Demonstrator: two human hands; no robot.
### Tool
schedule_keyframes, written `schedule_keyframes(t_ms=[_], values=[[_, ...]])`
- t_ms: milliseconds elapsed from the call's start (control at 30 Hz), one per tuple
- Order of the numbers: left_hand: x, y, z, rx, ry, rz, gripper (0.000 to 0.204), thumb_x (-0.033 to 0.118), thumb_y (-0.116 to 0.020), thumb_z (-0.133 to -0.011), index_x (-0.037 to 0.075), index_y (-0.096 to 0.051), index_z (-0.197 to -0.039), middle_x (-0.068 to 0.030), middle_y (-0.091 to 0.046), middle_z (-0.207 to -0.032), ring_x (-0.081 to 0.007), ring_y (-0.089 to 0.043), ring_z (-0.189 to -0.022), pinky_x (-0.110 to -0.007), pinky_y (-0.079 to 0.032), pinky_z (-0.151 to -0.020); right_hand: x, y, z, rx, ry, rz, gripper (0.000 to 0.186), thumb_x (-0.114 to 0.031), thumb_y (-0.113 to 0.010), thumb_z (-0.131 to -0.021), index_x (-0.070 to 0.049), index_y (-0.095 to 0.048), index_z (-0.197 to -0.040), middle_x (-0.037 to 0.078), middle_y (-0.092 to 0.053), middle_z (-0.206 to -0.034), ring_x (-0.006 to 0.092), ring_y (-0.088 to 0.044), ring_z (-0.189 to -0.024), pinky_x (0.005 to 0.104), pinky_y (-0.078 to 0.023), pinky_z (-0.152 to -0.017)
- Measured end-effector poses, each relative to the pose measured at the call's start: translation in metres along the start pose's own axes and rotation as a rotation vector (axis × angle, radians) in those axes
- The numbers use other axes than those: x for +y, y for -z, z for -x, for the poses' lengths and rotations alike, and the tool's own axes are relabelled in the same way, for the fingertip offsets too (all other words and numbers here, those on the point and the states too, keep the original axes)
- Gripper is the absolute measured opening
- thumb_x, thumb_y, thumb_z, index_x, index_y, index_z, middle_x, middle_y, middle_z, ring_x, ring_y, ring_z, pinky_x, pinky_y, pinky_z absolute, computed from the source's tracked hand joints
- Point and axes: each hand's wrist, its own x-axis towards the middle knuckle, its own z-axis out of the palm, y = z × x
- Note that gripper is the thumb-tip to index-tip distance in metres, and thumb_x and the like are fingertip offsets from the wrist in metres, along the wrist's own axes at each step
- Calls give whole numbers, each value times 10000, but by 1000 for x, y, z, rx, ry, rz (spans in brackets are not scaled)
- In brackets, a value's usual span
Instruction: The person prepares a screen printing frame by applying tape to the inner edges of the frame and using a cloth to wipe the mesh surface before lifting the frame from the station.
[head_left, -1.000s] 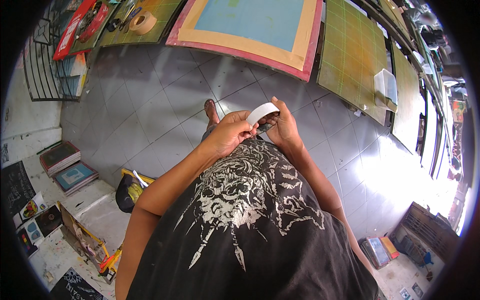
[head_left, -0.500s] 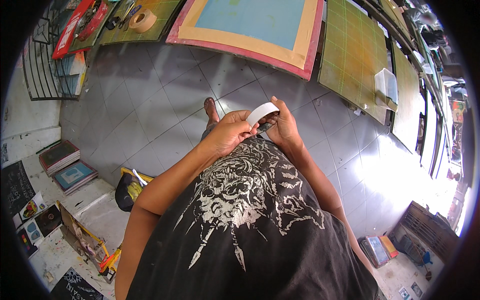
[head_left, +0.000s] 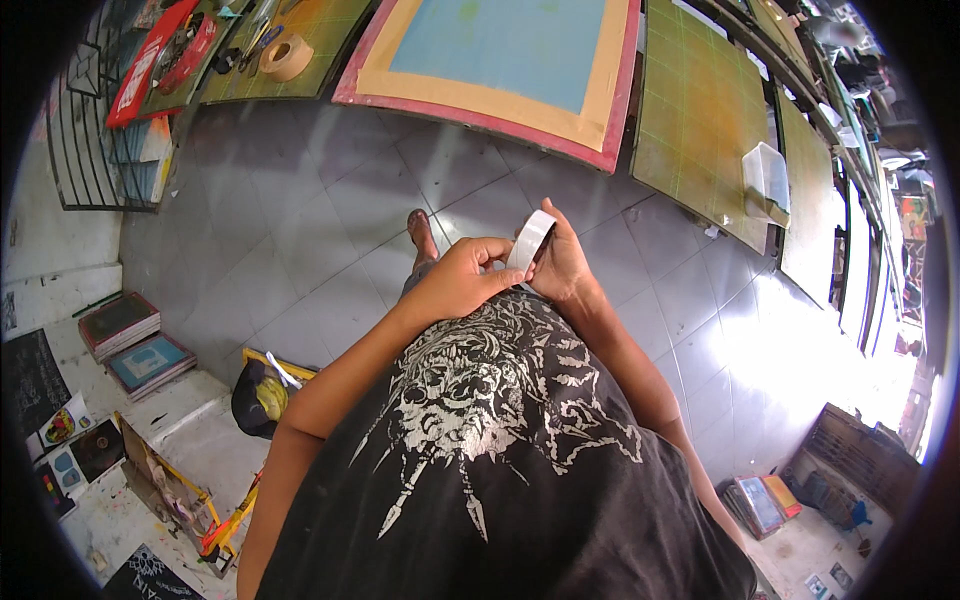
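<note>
A white roll of tape (head_left: 527,246) is held between my hands in front of my dark printed shirt, its band tilted toward upright. My left hand (head_left: 463,277) grips its lower left part with bent fingers and thumb. My right hand (head_left: 563,262) is closed around the right side, thumb raised along the upper edge. Some fingertips are hidden behind the roll.
Ahead are a red-edged screen frame with a blue centre (head_left: 498,45), olive boards (head_left: 700,120), a beige tape roll (head_left: 286,58) and a clear container (head_left: 765,182). Stacked framed screens (head_left: 150,362) lie at left. My foot (head_left: 422,235) stands on grey floor tiles (head_left: 330,230).
The white roll has turned more upright, its band running steeply now. My left hand has shifted slightly down and right; my right hand is slightly lower.
</note>
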Motion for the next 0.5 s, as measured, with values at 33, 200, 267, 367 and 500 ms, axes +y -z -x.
schedule_keyframes(t_ms=[33,200,267,367,500], values=[[1,-5,-2,96,-144,-23,186,123,-675,-917,-39,-687,-1008,-54,-697,-836,-68,-610,-762,-243,-470,-755,1,-5,-5,-163,42,-88,504,-560,-488,-968,-66,-587,-960,100,-617,-856,220,-570,-659,386,-460,-555],[12,3,-1,244,-59,-62,107,101,-689,-893,-1,-701,-921,-12,-678,-802,-48,-539,-696,-232,-425,-642,-3,-19,3,180,822,588,312,-271,-567,-985,-14,-604,-1159,72,-584,-1152,174,-562,-1020,326,-466,-907],[27,7,1,328,-37,-202,107,114,-703,-885,7,-694,-891,15,-640,-739,-26,-467,-621,-216,-362,-554,-12,-34,21,184,1058,1088,302,-142,-642,-933,-1,-594,-1196,67,-589,-1147,173,-569,-1028,343,-462,-939],[30,14,-2,382,-101,-324,134,113,-721,-865,3,-653,-831,28,-525,-641,-29,-383,-581,-234,-293,-512,-17,-66,28,122,1179,1367,265,-68,-737,-800,-15,-693,-1056,115,-686,-1038,240,-646,-954,364,-508,-850],[21,31,-8,392,-89,-386,234,203,-710,-853,-10,-624,-809,-117,-617,-666,-219,-583,-609,-362,-415,-710,-20,-85,19,120,1247,1515,149,-27,-725,-793,-13,-722,-941,121,-709,-978,293,-659,-918,374,-523,-816]])
